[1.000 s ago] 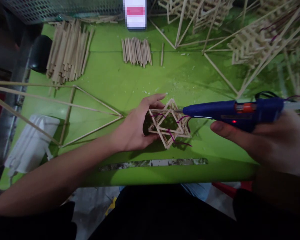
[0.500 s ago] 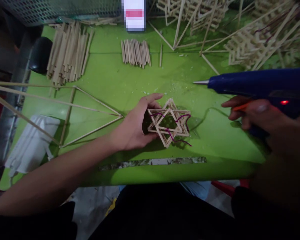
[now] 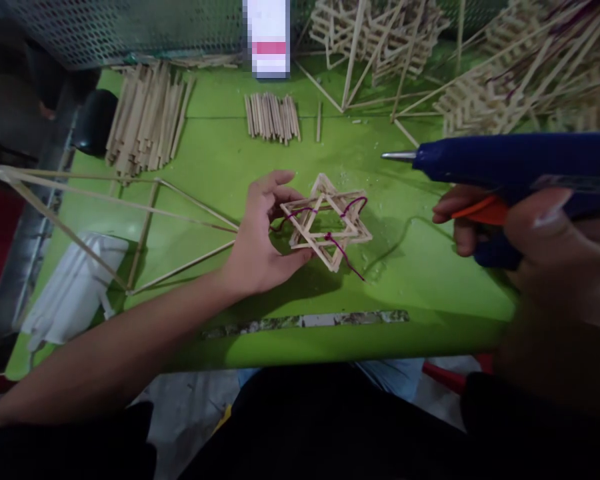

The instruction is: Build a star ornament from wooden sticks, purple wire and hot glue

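My left hand [image 3: 260,240] grips the left side of a star-shaped frame of thin wooden sticks [image 3: 325,235], its fingers behind and its thumb at the lower edge. Purple strings [image 3: 347,258] hang from the star. On the right, my right hand [image 3: 545,233] is wrapped round a blue glue gun [image 3: 510,160] with an orange trigger [image 3: 480,211]. The gun's metal nozzle points left, above and to the right of the star, apart from it.
Long sticks [image 3: 145,123] and short sticks [image 3: 273,117] lie at the back of the green table [image 3: 220,153]. Stick structures [image 3: 380,33] fill the back right. At left are a larger stick frame [image 3: 143,237], a white object [image 3: 80,287] and a black rounded object [image 3: 96,123].
The star has shifted slightly left and up with my left hand and is tilted differently. My right hand and the glue gun have moved slightly left. The camera view has also shifted a little.
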A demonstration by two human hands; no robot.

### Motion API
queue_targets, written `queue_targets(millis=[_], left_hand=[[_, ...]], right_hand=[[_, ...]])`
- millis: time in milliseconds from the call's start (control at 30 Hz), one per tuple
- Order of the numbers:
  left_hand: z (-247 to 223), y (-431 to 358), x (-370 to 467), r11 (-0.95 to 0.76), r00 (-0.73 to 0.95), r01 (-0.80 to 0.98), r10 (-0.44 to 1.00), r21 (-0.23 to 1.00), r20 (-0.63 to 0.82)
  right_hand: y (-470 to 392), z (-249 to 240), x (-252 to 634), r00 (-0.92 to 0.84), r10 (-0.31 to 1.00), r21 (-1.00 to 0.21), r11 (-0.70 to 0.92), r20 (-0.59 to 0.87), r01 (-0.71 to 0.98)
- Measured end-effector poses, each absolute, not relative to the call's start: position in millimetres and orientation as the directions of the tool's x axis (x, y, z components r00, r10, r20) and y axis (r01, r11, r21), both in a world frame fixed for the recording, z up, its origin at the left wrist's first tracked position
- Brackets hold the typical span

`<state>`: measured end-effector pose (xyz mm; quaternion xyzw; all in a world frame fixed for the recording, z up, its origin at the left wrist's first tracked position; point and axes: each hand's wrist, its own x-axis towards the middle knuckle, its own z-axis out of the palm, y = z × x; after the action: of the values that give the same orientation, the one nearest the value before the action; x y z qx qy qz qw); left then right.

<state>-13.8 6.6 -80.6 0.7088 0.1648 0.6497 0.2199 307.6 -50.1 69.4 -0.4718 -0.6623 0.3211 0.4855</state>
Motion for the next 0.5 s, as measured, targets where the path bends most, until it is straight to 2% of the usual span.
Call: queue_targets(millis=[133, 300, 500], left_hand=[[-85, 11, -18, -0.854, 0.099, -0.005, 0.517, 0.52, 0.85], [-88, 12, -21, -0.806, 0.073, 0.022, 0.592, 0.592, 0.803], [-68, -2, -23, -0.792, 0.062, 0.027, 0.61, 0.609, 0.79]], right_hand=[[-47, 67, 312, -0.22, 0.921, -0.872, 0.379, 0.322, 0.31], [-47, 67, 320, -0.204, 0.958, -0.878, 0.27, 0.203, 0.396], [-53, 67, 319, -0.15, 0.976, -0.884, 0.209, 0.159, 0.418]])
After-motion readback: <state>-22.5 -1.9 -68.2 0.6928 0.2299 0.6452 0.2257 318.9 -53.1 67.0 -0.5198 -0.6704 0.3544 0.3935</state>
